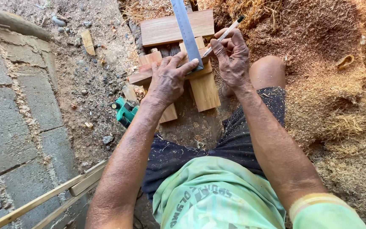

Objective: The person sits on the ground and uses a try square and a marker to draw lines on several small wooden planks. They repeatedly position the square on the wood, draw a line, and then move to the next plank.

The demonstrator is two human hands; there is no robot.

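My left hand (169, 78) presses flat on a metal ruler (186, 29) that lies across a narrow wooden strip (145, 76). My right hand (232, 57) grips a pencil (225, 34), its tip touching the wood at the ruler's right edge. Under the strip lie short wooden boards, one sticking out toward me (205, 91). A wider wooden board (166, 29) lies just beyond them.
A green power tool (125, 111) sits on the ground left of my forearm. Sawdust and wood shavings (331, 85) are heaped on the right. Grey paving stones (13, 106) run along the left. Thin wooden slats (64, 188) lie at the lower left. My bent knee (267, 70) rises by my right hand.
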